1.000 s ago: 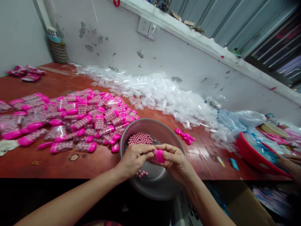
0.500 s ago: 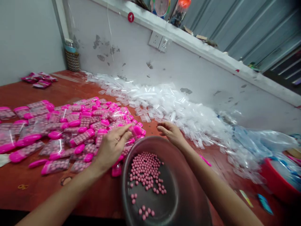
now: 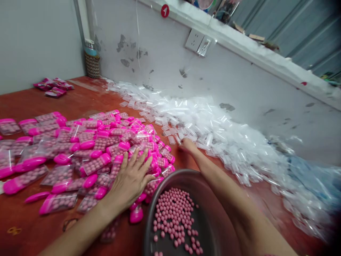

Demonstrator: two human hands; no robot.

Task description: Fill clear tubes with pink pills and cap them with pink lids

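Note:
Fingers spread, my left hand (image 3: 132,175) lies over the right part of a pile of clear packs with bright pink caps (image 3: 94,165), filled with pink beads. My right hand (image 3: 187,145) is at the near edge of a heap of clear plastic sleeves (image 3: 202,121); its fingers are curled and partly hidden, and what they hold cannot be made out. Below and between my arms stands a dark round basin (image 3: 218,220) with loose pink beads (image 3: 174,211) inside.
On the red table (image 3: 87,101), several pink packets (image 3: 55,91) lie at the back left. A woven-covered bottle (image 3: 92,60) stands in the corner. Rubber bands (image 3: 14,230) lie front left. Blue plastic bags (image 3: 314,177) are at the right.
My left hand has opened and spread over the pile, letting go of a pink-capped pack. My right hand has moved to the sleeves, its fingers curling. The view has shifted.

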